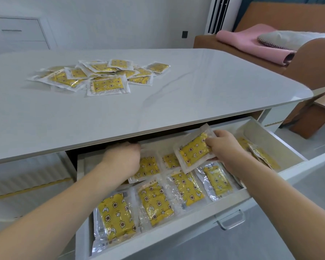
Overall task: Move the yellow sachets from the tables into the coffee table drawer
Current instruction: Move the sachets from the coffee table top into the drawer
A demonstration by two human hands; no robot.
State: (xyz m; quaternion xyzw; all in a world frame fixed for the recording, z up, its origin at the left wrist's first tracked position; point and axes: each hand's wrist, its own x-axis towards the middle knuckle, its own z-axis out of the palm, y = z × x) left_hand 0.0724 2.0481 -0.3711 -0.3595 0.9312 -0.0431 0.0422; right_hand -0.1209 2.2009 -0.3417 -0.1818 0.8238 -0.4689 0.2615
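Note:
The white coffee table drawer (178, 235) is pulled out, with several yellow sachets (154, 203) lying in rows inside it. My right hand (223, 145) grips one yellow sachet (191, 149), tilted, above the drawer's back row. My left hand (124, 156) reaches palm down into the back left of the drawer, its fingers resting on a sachet (148, 167) there; whether it grips it is hidden. A pile of several yellow sachets (101, 76) lies on the white coffee table top (195, 91), towards the far left.
The drawer's metal handle (231, 220) sticks out at the front right. An orange sofa (308, 59) with a pink cushion (251, 44) stands beyond the table's right end. A white cabinet (17, 32) is at the far left wall.

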